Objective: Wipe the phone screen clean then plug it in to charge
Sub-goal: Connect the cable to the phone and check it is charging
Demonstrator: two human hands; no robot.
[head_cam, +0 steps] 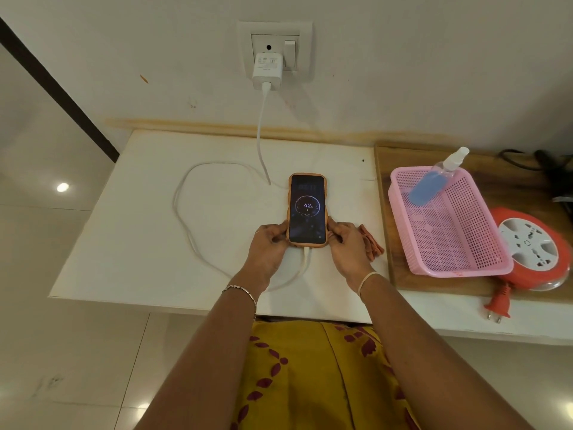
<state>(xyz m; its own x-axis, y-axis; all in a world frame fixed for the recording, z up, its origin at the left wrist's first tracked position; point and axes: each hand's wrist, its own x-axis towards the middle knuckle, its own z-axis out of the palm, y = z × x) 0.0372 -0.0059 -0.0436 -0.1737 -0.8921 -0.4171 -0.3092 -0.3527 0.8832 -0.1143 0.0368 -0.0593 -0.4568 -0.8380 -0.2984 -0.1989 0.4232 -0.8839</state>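
Phone flat on the table, plugged in and showing a charge dial.

Left hand and right hand curl their fingers round the phone's near left and right edges, equally close. Its long axis runs from the person toward the charger beyond its far end. The cable enters the phone's near end between the hands. A cloth lies just right of the phone. Probably only letting go is left.

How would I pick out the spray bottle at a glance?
Start at the wooden board on the right of the white table. On it sits a pink mesh basket, and the spray bottle leans inside against its far rim. It alone is clear, with blue liquid and a white nozzle.
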